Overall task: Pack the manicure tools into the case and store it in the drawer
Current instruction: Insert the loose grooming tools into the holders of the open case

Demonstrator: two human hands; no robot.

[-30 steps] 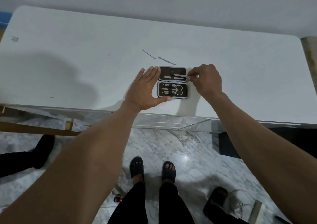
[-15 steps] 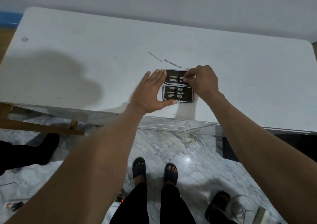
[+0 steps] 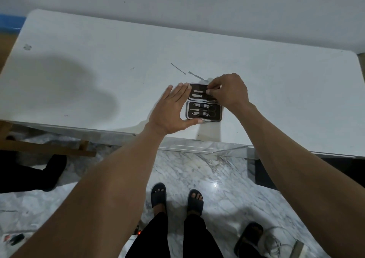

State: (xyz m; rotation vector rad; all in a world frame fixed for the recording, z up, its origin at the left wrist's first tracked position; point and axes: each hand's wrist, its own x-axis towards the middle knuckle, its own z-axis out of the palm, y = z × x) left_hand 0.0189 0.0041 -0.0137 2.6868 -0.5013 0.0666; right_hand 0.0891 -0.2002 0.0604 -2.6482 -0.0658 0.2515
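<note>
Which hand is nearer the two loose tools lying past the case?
Right. The right hand sits just beside the loose tools, fingers in the case; the left hand braces the case's left edge.

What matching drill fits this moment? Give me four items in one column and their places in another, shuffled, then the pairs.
Items:
1. left hand
2. right hand
3. two loose thin tools
4. scissors and clippers

Places:
A. strapped in the case's near half
B. on the table beyond the case
C. flat against the case's left edge
D. fingertips pinching at the case's far half

Pairs: 1-C, 2-D, 3-B, 4-A
</note>
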